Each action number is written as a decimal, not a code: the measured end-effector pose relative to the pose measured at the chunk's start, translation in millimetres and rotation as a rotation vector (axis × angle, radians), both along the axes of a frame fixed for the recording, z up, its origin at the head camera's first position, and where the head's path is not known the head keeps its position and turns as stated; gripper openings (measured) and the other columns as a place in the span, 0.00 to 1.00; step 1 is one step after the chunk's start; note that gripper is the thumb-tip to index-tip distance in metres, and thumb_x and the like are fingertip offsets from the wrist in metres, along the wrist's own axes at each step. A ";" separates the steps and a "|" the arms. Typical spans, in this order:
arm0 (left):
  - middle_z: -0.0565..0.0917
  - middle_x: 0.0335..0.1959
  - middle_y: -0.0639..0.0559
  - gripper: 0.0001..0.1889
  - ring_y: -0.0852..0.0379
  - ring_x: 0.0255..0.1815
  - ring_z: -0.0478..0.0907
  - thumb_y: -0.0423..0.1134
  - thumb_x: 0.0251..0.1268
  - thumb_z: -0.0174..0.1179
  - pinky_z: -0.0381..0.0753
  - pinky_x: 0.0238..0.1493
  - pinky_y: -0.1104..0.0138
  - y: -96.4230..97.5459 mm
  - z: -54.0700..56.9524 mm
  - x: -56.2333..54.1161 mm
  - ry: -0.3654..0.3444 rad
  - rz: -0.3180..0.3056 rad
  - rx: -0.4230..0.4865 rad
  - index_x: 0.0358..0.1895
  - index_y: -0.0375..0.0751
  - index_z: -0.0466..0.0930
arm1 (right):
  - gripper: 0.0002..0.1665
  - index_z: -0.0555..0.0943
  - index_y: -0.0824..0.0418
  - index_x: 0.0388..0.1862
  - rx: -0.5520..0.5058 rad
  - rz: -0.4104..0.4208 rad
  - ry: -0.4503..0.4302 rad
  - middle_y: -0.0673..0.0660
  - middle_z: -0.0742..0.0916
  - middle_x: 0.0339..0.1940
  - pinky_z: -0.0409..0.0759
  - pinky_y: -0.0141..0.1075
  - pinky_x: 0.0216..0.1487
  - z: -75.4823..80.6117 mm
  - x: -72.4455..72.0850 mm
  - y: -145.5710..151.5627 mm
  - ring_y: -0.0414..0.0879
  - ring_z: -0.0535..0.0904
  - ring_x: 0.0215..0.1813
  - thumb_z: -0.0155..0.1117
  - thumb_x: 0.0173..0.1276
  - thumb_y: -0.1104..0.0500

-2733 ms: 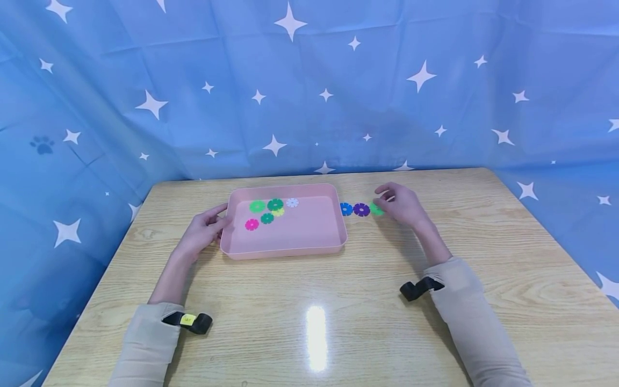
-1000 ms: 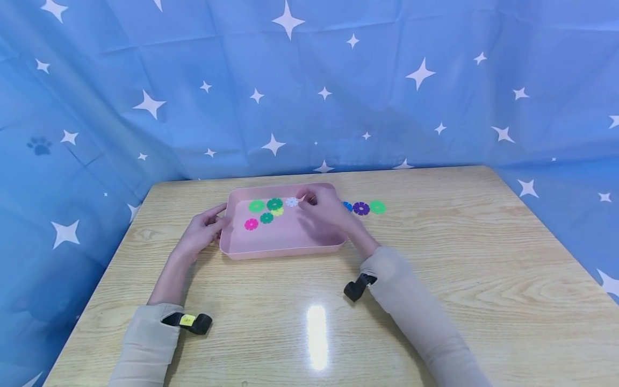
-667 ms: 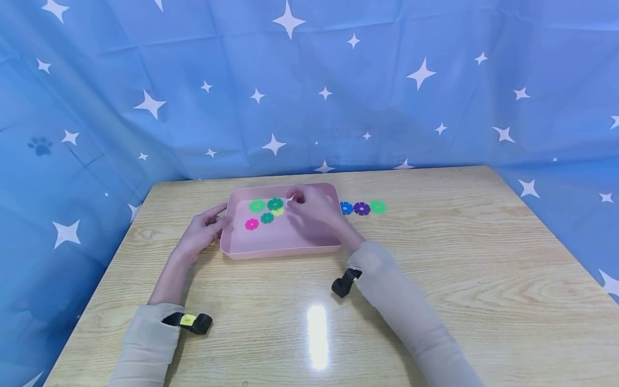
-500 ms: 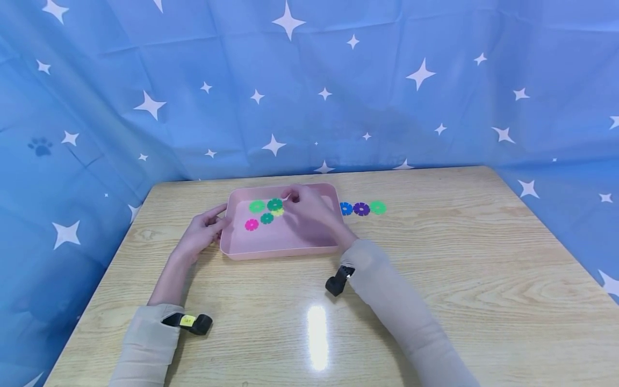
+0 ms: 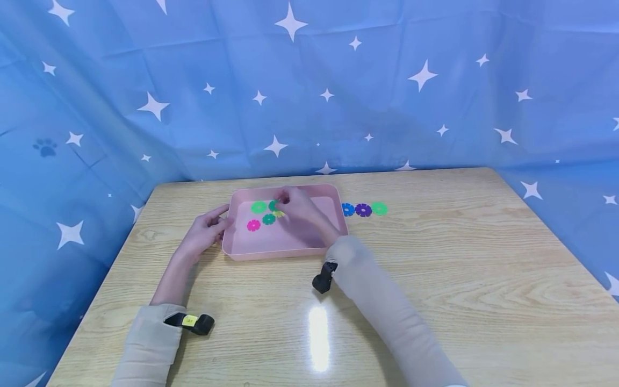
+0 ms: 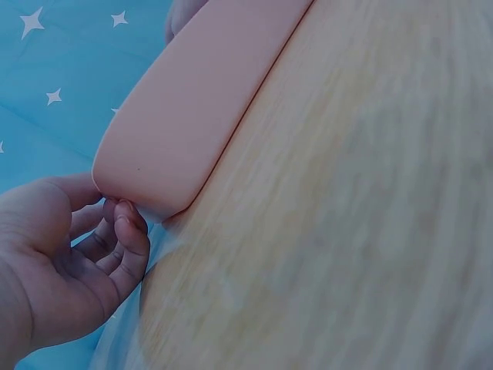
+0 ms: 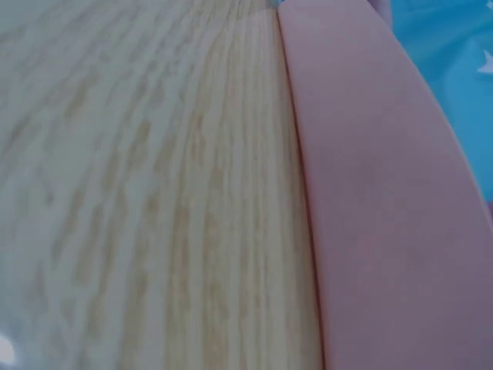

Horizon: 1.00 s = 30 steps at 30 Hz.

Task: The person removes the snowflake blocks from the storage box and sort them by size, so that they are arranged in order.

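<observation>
My left hand [image 5: 205,231] grips the left wall of a shallow pink tray [image 5: 290,252]; in the left wrist view the thumb lies at the rim and curled fingers are against the outside. My right hand [image 5: 299,205] is inside the tray, bent fingertips over a dark green snowflake disc [image 5: 272,206], partly covering it. I cannot tell whether they pinch it. Close by lie a light green disc [image 5: 258,207], a smaller green disc [image 5: 268,219], a pink disc [image 5: 253,225] and a yellow disc [image 5: 279,214]. The right wrist view shows only the tray's outer wall [image 7: 385,193] and wood.
Right of the tray, a blue disc [image 5: 347,209], a purple disc [image 5: 363,210] and a light green disc [image 5: 379,209] lie in a row on the wooden table [image 5: 435,242]. A blue star-patterned curtain [image 5: 309,86] hangs behind the table's far edge.
My right hand has left the light green disc at the row's right end and moved left into the tray, over the white disc, to the dark green one. The left hand stays.
</observation>
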State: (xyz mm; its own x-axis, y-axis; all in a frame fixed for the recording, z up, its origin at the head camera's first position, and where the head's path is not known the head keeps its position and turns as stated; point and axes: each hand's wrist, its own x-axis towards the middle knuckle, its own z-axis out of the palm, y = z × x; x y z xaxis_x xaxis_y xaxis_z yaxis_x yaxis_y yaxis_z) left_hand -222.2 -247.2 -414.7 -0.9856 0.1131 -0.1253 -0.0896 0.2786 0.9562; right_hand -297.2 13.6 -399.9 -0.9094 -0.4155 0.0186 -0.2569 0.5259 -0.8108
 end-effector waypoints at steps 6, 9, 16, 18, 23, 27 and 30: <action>0.73 0.40 0.44 0.31 0.62 0.30 0.75 0.39 0.79 0.54 0.80 0.32 0.72 0.9 0.6 -0.5 -0.001 -0.001 0.008 0.79 0.38 0.58 | 0.14 0.79 0.66 0.55 0.029 -0.010 0.004 0.58 0.82 0.45 0.77 0.34 0.44 -5.1 -1.9 -0.7 0.48 0.76 0.44 0.62 0.73 0.64; 0.73 0.39 0.45 0.31 0.62 0.30 0.75 0.39 0.79 0.54 0.79 0.31 0.72 0.6 0.2 -1.2 -0.001 -0.002 0.010 0.79 0.38 0.58 | 0.14 0.79 0.65 0.55 0.050 -0.017 0.005 0.58 0.82 0.43 0.75 0.33 0.40 -6.3 -2.1 -0.7 0.47 0.75 0.42 0.63 0.73 0.62; 0.73 0.38 0.46 0.30 0.62 0.29 0.75 0.40 0.79 0.54 0.76 0.29 0.73 -0.7 -1.4 -2.3 -0.001 0.004 0.000 0.79 0.40 0.59 | 0.15 0.79 0.66 0.54 0.100 -0.016 0.020 0.57 0.82 0.39 0.73 0.32 0.38 -8.5 -4.3 -2.8 0.46 0.75 0.39 0.65 0.73 0.59; 0.73 0.38 0.47 0.30 0.62 0.29 0.74 0.40 0.79 0.54 0.75 0.29 0.73 -0.7 -1.3 -2.1 -0.001 0.006 -0.005 0.79 0.40 0.59 | 0.16 0.79 0.66 0.56 0.115 -0.017 0.029 0.57 0.82 0.40 0.74 0.33 0.40 -8.9 -4.6 -3.7 0.46 0.75 0.40 0.65 0.74 0.59; 0.74 0.39 0.46 0.30 0.62 0.29 0.74 0.40 0.79 0.54 0.76 0.30 0.72 -0.6 -1.5 -1.5 0.001 0.004 -0.006 0.79 0.39 0.59 | 0.18 0.79 0.65 0.58 0.151 -0.026 0.056 0.57 0.83 0.44 0.76 0.36 0.46 -9.4 -4.3 -5.9 0.48 0.76 0.43 0.65 0.74 0.58; 0.73 0.39 0.46 0.30 0.62 0.30 0.74 0.40 0.79 0.54 0.77 0.31 0.72 -0.4 -1.7 -1.3 0.003 0.000 0.001 0.79 0.39 0.58 | 0.18 0.79 0.66 0.58 0.136 -0.039 0.043 0.58 0.84 0.46 0.77 0.38 0.50 -9.2 -3.2 -7.2 0.48 0.76 0.45 0.67 0.73 0.60; 0.73 0.39 0.46 0.30 0.62 0.29 0.74 0.40 0.79 0.54 0.76 0.30 0.72 -0.2 -1.3 -1.1 0.002 0.001 -0.001 0.79 0.40 0.59 | 0.18 0.79 0.65 0.57 0.131 -0.041 0.032 0.58 0.84 0.48 0.78 0.39 0.52 -8.6 -3.0 -6.9 0.49 0.77 0.46 0.69 0.71 0.61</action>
